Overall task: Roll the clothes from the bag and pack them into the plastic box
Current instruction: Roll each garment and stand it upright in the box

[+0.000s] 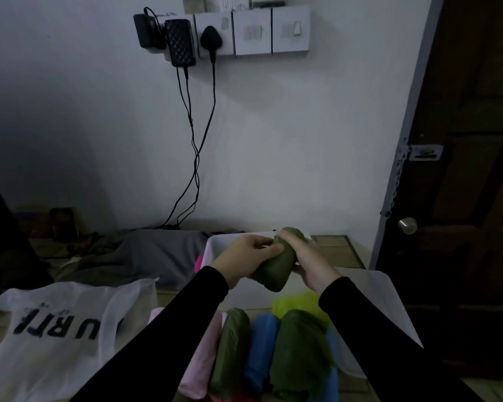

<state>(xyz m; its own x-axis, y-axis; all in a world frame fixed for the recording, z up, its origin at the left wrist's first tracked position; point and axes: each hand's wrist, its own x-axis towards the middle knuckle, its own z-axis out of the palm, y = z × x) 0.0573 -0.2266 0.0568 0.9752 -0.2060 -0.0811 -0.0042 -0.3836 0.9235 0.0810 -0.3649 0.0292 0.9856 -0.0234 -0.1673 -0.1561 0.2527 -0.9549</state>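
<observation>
Both my hands hold a rolled dark green garment (276, 269) in the air above the white plastic box (372, 288). My left hand (246, 258) grips the roll's left side and my right hand (308, 261) its right side. Inside the box, at the near end, lie several rolled clothes side by side: a pink roll (201, 361), a green roll (233, 343), a blue roll (262, 346) and a larger green roll (299, 352). A yellow-green piece (296, 304) lies behind them. The white bag (55, 338) with black letters lies flat to the left.
A grey cloth (145, 253) is heaped on the floor behind the bag. Black cables (196, 158) hang down the wall from the sockets. A dark wooden door (462, 198) with a round knob stands at the right. A dark object fills the left edge.
</observation>
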